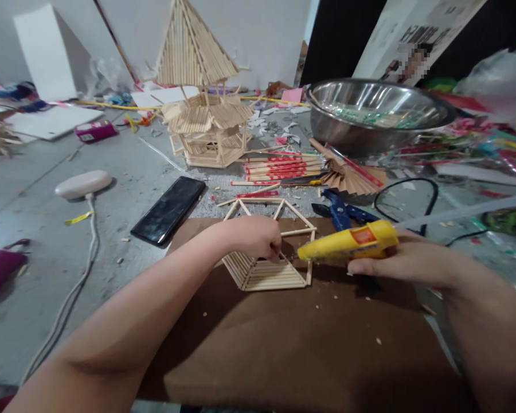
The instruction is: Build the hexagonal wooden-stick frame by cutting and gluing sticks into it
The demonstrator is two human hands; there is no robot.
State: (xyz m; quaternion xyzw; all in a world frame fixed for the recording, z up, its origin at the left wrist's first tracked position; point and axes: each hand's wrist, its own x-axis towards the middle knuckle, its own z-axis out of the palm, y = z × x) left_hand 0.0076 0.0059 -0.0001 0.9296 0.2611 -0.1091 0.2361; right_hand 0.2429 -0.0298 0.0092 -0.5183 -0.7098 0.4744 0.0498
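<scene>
A hexagonal frame of thin wooden sticks [275,278] lies on the brown board, its near panels filled with rows of sticks and its far panels bare outlines. Over the middle of it, my left hand [255,236] is closed with the fingertips pointing down; whatever is between them is hidden. My right hand [408,261] grips a yellow hot glue gun [348,244] from the right. The gun's nozzle points left, close to my left fingertips and above the frame's right side. A clear glue stick [464,211] runs out of the gun's back end.
Behind stands a stick-built pagoda [208,126] beside bundled sticks in red wrappers [284,166]. A metal bowl [378,123] and blue-handled pliers [339,209] are at right. A black phone [168,211] and white corded device [83,183] lie left. The brown board [284,344] carries small scraps.
</scene>
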